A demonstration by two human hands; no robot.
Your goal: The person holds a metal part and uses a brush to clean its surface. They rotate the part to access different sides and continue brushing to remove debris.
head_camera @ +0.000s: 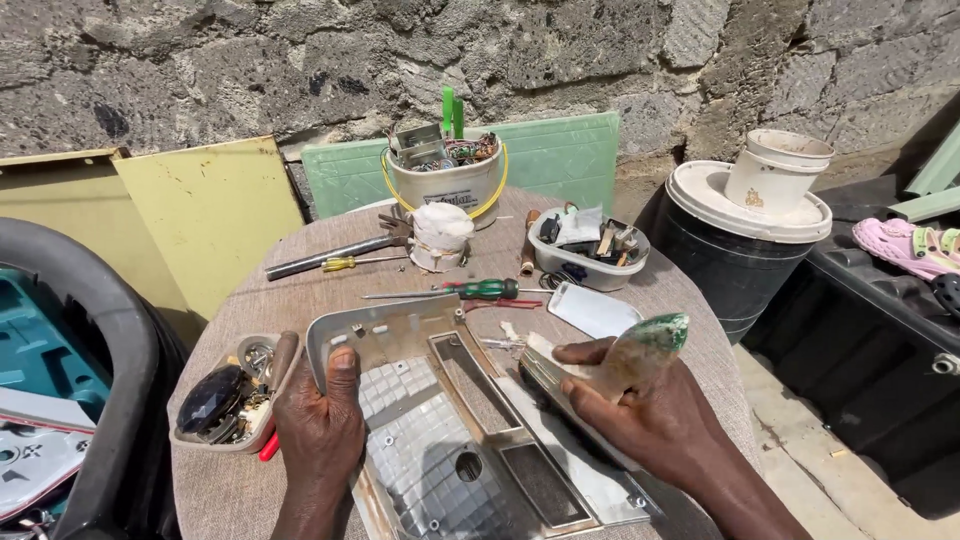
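Two hands work one silvery reflector panel (450,440) on the worktop (220,490): the left hand (318,425) clamps its left edge, the right hand (640,410) grasps a green-tipped cloth (640,350) over its right edge. Beyond the panel lie two screwdrivers (480,290).

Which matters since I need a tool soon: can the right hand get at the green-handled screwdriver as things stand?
Probably not at once: the right hand holds a green-tipped piece. The green-handled screwdriver itself lies uncovered just beyond.
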